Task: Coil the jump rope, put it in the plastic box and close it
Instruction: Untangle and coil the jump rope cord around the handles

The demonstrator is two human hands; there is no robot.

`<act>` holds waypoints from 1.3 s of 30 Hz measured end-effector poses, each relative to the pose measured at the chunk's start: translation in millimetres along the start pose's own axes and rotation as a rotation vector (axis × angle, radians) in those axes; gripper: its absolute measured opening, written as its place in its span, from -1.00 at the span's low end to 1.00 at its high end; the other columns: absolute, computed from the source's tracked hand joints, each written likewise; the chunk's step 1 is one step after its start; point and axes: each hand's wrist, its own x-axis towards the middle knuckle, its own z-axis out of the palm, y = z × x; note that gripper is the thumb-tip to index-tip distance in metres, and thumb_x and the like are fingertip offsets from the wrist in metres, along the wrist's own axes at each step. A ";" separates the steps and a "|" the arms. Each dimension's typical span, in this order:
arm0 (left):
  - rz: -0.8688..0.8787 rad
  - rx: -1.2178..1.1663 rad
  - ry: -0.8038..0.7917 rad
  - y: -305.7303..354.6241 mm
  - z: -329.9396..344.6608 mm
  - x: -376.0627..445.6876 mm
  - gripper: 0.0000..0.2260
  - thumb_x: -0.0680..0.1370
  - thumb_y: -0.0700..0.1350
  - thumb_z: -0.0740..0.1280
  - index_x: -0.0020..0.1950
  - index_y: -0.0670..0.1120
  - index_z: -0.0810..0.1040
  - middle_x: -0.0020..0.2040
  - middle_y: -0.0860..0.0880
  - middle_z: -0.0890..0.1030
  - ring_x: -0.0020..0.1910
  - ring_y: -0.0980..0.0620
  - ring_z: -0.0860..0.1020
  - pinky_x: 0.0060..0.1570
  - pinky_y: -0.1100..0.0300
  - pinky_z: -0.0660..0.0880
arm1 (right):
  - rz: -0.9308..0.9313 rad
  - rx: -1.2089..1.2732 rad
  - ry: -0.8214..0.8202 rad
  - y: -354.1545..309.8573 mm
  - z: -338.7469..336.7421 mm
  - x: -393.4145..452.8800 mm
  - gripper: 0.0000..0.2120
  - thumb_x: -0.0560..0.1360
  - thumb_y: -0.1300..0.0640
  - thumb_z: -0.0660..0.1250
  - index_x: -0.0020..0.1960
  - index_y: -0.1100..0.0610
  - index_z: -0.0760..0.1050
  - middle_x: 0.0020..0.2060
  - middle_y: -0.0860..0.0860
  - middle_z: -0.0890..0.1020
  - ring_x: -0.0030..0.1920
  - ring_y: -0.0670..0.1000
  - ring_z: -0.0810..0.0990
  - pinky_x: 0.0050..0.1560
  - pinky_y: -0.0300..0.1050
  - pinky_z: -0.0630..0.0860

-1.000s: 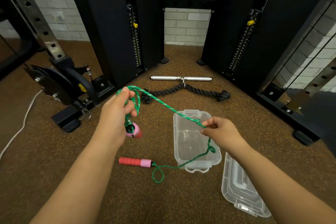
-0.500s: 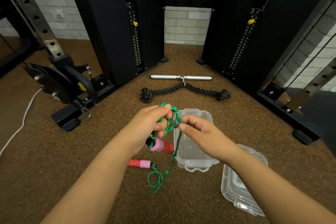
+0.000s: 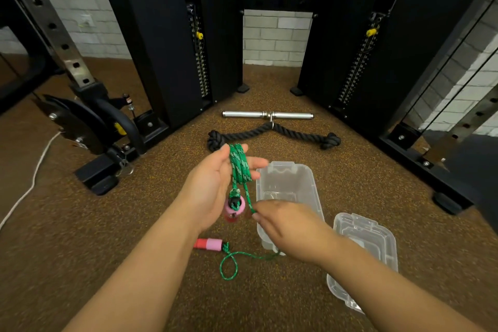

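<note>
The green jump rope (image 3: 239, 167) hangs in several loops over my left hand (image 3: 215, 186), whose fingers are spread; one pink-and-red handle (image 3: 235, 209) dangles by the palm. My right hand (image 3: 285, 226) pinches the strand just below the loops, over the near part of the clear plastic box (image 3: 285, 178), which stands open on the floor. The other handle (image 3: 208, 244) lies on the floor below my hands, with a small loop of rope (image 3: 229, 267) beside it. The clear lid (image 3: 363, 253) lies to the right of the box.
A black triceps rope (image 3: 272, 133) clipped to a steel bar (image 3: 266, 115) lies beyond the box. Black cable-machine columns stand at left (image 3: 161, 35) and right (image 3: 350, 35). A rack base with a weight plate (image 3: 78, 124) sits at left, a white cord (image 3: 32, 180) trails nearby.
My right hand has dropped from the top of the loops to a lower point on the strand, nearer me. My left hand has opened its fingers, with the coils draped over it.
</note>
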 end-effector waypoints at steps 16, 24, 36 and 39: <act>-0.108 0.428 -0.276 -11.3 -3.9 1.8 -0.72 0.59 0.03 0.21 -0.01 -0.12 0.62 -0.48 0.05 0.33 -0.42 0.01 0.33 -0.26 0.16 0.41 | 0.548 1.351 0.190 7.2 -45.9 6.3 -0.66 0.57 -0.13 0.14 -0.23 0.09 0.41 -0.49 -0.06 0.25 -0.49 -0.07 0.23 -0.19 -0.12 0.49; -0.065 0.357 -0.147 -8.3 -13.7 4.9 -0.74 0.60 0.03 0.18 -0.11 -0.11 0.54 -0.54 0.10 0.29 -0.53 0.16 0.37 -0.32 0.12 0.32 | 0.502 1.532 0.004 13.8 -46.2 4.7 -0.56 0.60 -0.09 0.05 -0.07 0.12 0.63 -0.41 -0.01 0.45 -0.42 -0.05 0.43 -0.10 -0.05 0.50; -0.050 0.178 -0.005 -4.0 -15.4 4.7 -0.71 0.60 0.05 0.17 -0.19 -0.09 0.49 -0.57 0.08 0.26 -0.52 0.06 0.34 -0.24 0.10 0.30 | 0.453 1.163 0.291 19.2 -40.6 4.1 -0.94 0.42 0.25 0.42 -0.22 0.17 0.57 -0.37 0.03 0.60 -0.32 -0.04 0.56 -0.27 -0.29 0.57; -0.064 0.104 -0.005 -3.4 -11.4 3.6 -0.72 0.60 0.04 0.17 -0.20 -0.09 0.48 -0.57 0.08 0.26 -0.54 0.08 0.32 -0.26 0.12 0.30 | 0.462 0.935 0.479 21.3 -35.9 4.8 -0.90 0.42 0.16 0.44 -0.24 0.10 0.55 -0.38 0.00 0.59 -0.32 -0.03 0.56 -0.23 -0.12 0.58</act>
